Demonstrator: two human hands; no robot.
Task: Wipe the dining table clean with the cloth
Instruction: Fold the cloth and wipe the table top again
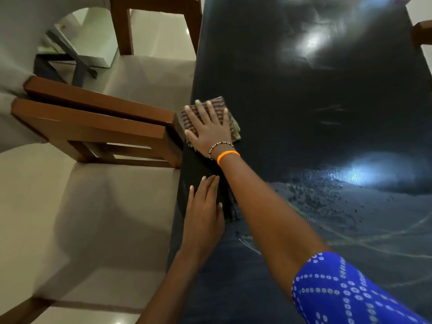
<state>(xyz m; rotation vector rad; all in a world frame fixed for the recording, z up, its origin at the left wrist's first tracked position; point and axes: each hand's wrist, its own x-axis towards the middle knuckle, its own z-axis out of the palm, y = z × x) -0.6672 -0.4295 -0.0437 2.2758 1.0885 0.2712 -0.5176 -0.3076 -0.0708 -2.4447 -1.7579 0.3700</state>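
The dining table point(315, 101) is dark and glossy and fills the right half of the view, with streaks and a grainy damp patch near me. A folded striped brown cloth point(231, 123) lies at the table's left edge. My right hand point(210, 129) presses flat on the cloth with straight, spread fingers. My left hand point(204, 213) rests flat on the table's left edge closer to me, fingers straight and holding nothing.
A wooden chair point(93, 122) with a pale seat cushion stands tight against the table's left side, its corner almost touching the cloth. A second wooden chair point(154, 19) is farther back. Another chair's wooden part point(422, 33) shows at the far right.
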